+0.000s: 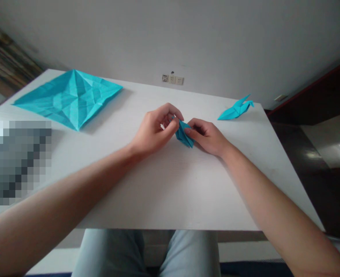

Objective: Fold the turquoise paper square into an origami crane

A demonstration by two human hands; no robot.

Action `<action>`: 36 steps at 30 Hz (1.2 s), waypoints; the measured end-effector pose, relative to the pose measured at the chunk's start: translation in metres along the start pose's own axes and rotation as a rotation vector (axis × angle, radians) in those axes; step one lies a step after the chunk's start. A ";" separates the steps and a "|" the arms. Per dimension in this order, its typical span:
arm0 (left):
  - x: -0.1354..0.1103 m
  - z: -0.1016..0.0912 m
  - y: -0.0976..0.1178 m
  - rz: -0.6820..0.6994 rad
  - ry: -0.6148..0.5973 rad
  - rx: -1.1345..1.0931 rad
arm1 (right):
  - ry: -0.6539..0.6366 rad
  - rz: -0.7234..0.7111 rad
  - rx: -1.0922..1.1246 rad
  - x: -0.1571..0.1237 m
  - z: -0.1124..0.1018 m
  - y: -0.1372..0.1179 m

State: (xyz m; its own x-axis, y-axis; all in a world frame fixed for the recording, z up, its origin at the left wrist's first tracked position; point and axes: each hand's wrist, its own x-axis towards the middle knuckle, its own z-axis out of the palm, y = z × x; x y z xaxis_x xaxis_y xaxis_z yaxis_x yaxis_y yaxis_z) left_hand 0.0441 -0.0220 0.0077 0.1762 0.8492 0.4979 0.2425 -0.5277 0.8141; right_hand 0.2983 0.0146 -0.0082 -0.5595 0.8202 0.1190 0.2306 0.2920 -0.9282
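A small, partly folded piece of blue paper (pixel 184 134) lies at the middle of the white table (pixel 170 192). My left hand (pixel 155 129) pinches its left upper end with curled fingers. My right hand (pixel 206 135) pinches its right side, fingers pressed together on the paper. Both hands rest low over the tabletop, close together, and they hide part of the paper.
A large creased blue paper square (pixel 70 96) lies unfolded at the table's far left. A finished blue paper crane (pixel 236 109) sits at the far right corner. A blurred-out patch (pixel 16 161) covers the left edge. A wall socket (pixel 172 79) is behind.
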 end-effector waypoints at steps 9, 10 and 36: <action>0.001 0.000 0.000 0.001 -0.005 0.021 | 0.012 -0.002 0.034 0.001 0.001 0.001; 0.001 0.000 0.000 0.005 -0.001 0.015 | 0.015 -0.001 0.044 0.001 0.001 0.001; -0.002 0.002 -0.014 -0.155 0.015 -0.024 | 0.132 -0.058 0.224 0.009 0.002 0.002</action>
State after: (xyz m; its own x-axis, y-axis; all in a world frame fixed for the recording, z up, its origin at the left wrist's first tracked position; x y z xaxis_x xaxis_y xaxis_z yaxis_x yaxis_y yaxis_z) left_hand 0.0425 -0.0159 -0.0055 0.1244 0.9209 0.3694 0.2425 -0.3892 0.8886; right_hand 0.2924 0.0217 -0.0094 -0.4549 0.8666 0.2052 0.0113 0.2361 -0.9717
